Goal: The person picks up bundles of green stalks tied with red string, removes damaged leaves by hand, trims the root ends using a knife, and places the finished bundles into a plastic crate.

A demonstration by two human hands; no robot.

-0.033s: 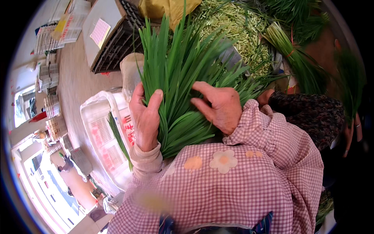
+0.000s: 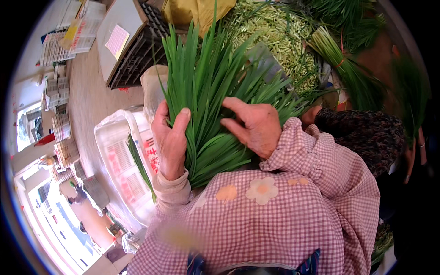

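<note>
A thick bunch of garlic chives (image 2: 197, 87), with long flat green blades, stands fanned out in front of my chest. My left hand (image 2: 172, 137) is closed around its left side, thumb across the front and fingers behind. On the right, my right hand (image 2: 256, 126) reaches to the blades with thumb and forefinger apart; its other fingers are curled under. Some blades bend down to the right below that hand. More loose chives (image 2: 275, 98) lie beyond my right hand, beside a grey flat piece (image 2: 270, 64).
At left stands a white basket (image 2: 133, 120) with a few green blades on its rim. Dark stacked crates (image 2: 137, 50) and a yellow sack (image 2: 197, 11) are farther off. Cut pale stems (image 2: 275, 27) lie in a heap near a tied bunch (image 2: 343, 59). Another person's patterned sleeve (image 2: 362, 133) is at right.
My right hand has shifted very slightly left along the blades. The bunch and my left hand are almost unchanged.
</note>
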